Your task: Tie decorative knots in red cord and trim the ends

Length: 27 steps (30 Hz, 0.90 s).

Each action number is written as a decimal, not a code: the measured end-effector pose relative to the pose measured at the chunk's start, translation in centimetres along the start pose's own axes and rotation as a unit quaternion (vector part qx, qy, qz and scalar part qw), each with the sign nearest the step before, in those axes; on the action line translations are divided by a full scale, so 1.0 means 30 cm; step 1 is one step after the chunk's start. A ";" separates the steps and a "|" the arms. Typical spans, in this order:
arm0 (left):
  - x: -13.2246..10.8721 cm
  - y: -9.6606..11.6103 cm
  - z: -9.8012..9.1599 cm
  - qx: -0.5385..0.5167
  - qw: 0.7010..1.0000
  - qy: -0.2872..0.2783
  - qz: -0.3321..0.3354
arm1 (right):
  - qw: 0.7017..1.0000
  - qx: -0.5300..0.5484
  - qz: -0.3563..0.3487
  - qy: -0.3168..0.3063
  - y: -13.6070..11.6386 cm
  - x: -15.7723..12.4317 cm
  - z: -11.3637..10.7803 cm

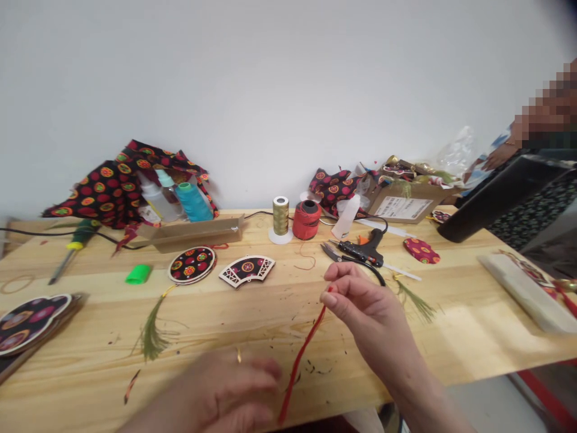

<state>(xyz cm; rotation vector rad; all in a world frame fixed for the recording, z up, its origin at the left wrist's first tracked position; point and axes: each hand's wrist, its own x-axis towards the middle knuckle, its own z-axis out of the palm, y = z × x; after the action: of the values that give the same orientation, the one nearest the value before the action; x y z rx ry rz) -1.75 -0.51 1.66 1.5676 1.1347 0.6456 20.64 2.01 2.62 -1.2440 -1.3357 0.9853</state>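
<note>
My right hand (372, 316) is closed, pinching one end of a red cord (301, 353) between thumb and fingertips. The cord hangs down to the left, over the front of the wooden table (189, 337). Left of its loose end, my left hand (225, 385) is slightly blurred, with fingers apart and nothing visible in them; a gold ring is on it. Beyond the hands lie a fan-shaped ornament (247, 272) and a round ornament (192, 265), both with patterned dark fabric, the round one carrying a green tassel (155, 331).
A black glue gun (367, 248) and pliers (333, 253) lie behind my right hand. Thread spools stand near the wall, including a gold one (280, 218) and a red one (307, 220). A screwdriver (67, 263) lies left. At far right stands another person (500, 153).
</note>
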 end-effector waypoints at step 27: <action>0.127 0.026 0.140 -0.288 0.945 0.065 -0.139 | 0.964 0.179 0.167 -0.105 0.083 -0.034 0.097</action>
<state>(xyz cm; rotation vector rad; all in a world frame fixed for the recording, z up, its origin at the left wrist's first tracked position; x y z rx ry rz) 3.60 1.11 0.55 0.8608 1.1085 0.8073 18.11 1.55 -0.40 -1.1254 -1.0571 1.5601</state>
